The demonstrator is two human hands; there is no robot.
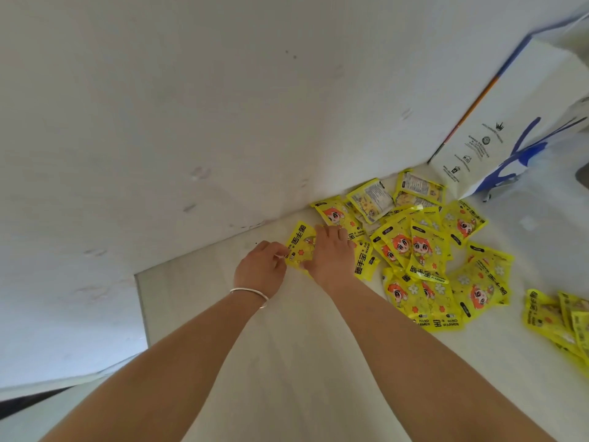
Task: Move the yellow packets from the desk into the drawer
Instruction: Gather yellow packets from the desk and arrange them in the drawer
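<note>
I see my left hand [259, 266] pinching the left edge of one flat yellow plastic packet [299, 247] on the pale desk [287, 362]; right hand [330, 255] fingers lie spread on it. More yellow packets [424, 250] are heaped right of those fingers.

Home room — white desk [287, 362], plain wall [191, 106], shopping bag [510, 122]

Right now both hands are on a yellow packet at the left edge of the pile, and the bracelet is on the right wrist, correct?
Not quite. The head view shows the bracelet on the left wrist, not the right. The rest holds: the left hand and right hand are both on a yellow packet at the left edge of the pile.
</note>
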